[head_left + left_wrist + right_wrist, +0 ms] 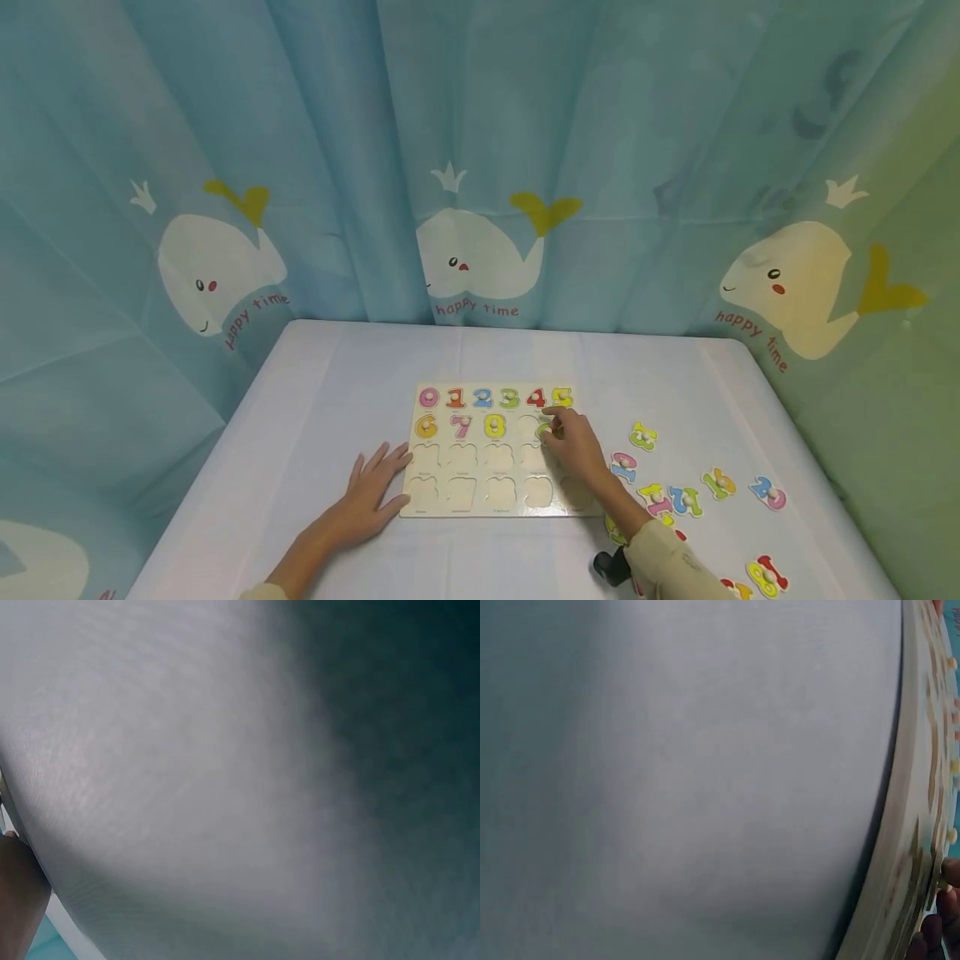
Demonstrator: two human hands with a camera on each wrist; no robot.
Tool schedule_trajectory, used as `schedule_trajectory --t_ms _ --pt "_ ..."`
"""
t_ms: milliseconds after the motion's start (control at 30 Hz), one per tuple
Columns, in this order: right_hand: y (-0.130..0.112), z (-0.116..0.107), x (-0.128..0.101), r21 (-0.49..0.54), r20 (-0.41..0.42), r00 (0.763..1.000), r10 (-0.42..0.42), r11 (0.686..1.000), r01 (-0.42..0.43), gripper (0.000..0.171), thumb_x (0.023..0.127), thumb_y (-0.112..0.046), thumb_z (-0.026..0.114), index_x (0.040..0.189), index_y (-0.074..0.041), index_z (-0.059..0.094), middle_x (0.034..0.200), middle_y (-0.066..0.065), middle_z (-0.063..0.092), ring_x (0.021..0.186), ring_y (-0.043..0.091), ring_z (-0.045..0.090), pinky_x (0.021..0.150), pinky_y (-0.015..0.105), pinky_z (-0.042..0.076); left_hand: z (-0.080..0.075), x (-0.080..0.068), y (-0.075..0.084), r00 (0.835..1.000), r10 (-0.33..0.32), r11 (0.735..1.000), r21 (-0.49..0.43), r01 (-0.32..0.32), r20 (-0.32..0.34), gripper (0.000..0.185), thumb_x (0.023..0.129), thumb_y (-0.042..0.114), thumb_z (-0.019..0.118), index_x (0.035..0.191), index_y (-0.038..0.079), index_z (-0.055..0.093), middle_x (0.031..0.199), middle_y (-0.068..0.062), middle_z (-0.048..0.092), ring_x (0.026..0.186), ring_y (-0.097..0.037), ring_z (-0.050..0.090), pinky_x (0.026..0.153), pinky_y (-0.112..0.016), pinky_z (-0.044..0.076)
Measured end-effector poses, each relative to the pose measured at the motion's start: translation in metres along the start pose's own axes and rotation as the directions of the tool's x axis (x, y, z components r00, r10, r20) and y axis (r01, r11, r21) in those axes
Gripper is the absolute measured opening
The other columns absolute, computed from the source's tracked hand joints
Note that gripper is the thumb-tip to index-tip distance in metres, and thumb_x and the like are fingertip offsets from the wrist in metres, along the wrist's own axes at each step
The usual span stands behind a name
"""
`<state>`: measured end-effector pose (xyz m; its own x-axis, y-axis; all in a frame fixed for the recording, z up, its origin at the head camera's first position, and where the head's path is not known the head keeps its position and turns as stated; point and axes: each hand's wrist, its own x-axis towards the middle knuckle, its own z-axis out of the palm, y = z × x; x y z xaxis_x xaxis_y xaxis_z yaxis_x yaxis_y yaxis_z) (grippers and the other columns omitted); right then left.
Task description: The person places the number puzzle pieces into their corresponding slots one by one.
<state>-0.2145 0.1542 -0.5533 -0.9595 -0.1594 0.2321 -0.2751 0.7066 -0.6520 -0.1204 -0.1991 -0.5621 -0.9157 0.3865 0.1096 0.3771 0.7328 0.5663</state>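
Note:
A wooden number puzzle board [495, 500] lies on the white table. Its top row holds 0 to 5 and the second row holds 6, 7 and 8; the lower slots are bare. My right hand [553, 427] reaches over the board and pinches a yellow-green number piece [543, 431] at the fourth slot of the second row. My left hand [377, 486] lies flat on the table, fingers spread, touching the board's left edge. In the right wrist view the board's edge [911, 825] and my fingertips [937, 930] show at the right.
Several loose colourful number pieces lie on the table right of the board, among them a yellow one [642, 435], a pink-blue one [624, 467] and a red-yellow one [765, 575]. A whale-print curtain [480, 167] hangs close behind the table. The left wrist view is a blur of tablecloth [187, 750].

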Motion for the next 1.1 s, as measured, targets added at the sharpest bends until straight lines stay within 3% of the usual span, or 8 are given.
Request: schedule_trajectory --t_ms 300,500,733,1100 --pt "-0.008 0.009 0.006 -0.038 -0.006 1.000 0.012 0.999 -0.012 0.034 0.078 -0.004 0.072 0.111 -0.002 0.063 0.076 -0.001 0.054 0.067 0.014 0.047 0.060 0.031 0.041 0.000 0.000 -0.001 1.000 0.003 1.000 -0.008 -0.003 -0.009 0.057 0.090 0.028 0.059 0.139 0.004 0.043 0.148 -0.011 0.034 0.138 -0.040 0.018 0.104 -0.063 -0.001" --pt "-0.012 0.013 0.010 -0.012 -0.018 1.000 0.007 1.000 -0.007 0.040 0.078 -0.004 0.071 0.117 -0.004 0.061 0.076 -0.002 0.054 0.065 0.013 0.047 0.056 0.029 0.040 0.001 0.001 -0.002 1.000 -0.005 1.000 -0.012 0.005 0.001 0.057 0.090 0.028 0.060 0.140 0.005 0.042 0.149 -0.010 0.033 0.138 -0.038 0.017 0.105 -0.062 -0.002" --pt "-0.019 0.020 0.014 -0.017 -0.019 1.000 -0.002 1.000 0.002 0.037 0.079 -0.002 0.070 0.115 -0.004 0.062 0.076 -0.001 0.053 0.065 0.012 0.046 0.056 0.028 0.039 0.001 0.001 -0.002 1.000 -0.017 1.000 -0.004 0.017 0.021 0.058 0.091 0.029 0.059 0.141 0.006 0.041 0.150 -0.009 0.032 0.139 -0.037 0.015 0.105 -0.061 -0.003" --pt "-0.020 0.023 0.015 -0.045 -0.002 0.999 0.040 0.998 -0.040 0.032 0.081 -0.005 0.069 0.112 -0.007 0.065 0.076 -0.002 0.051 0.065 0.013 0.045 0.053 0.027 0.037 0.002 0.000 -0.002 0.999 0.028 1.000 0.005 -0.028 -0.035 0.055 0.090 0.027 0.060 0.138 0.004 0.043 0.147 -0.012 0.035 0.136 -0.042 0.020 0.103 -0.065 0.001"
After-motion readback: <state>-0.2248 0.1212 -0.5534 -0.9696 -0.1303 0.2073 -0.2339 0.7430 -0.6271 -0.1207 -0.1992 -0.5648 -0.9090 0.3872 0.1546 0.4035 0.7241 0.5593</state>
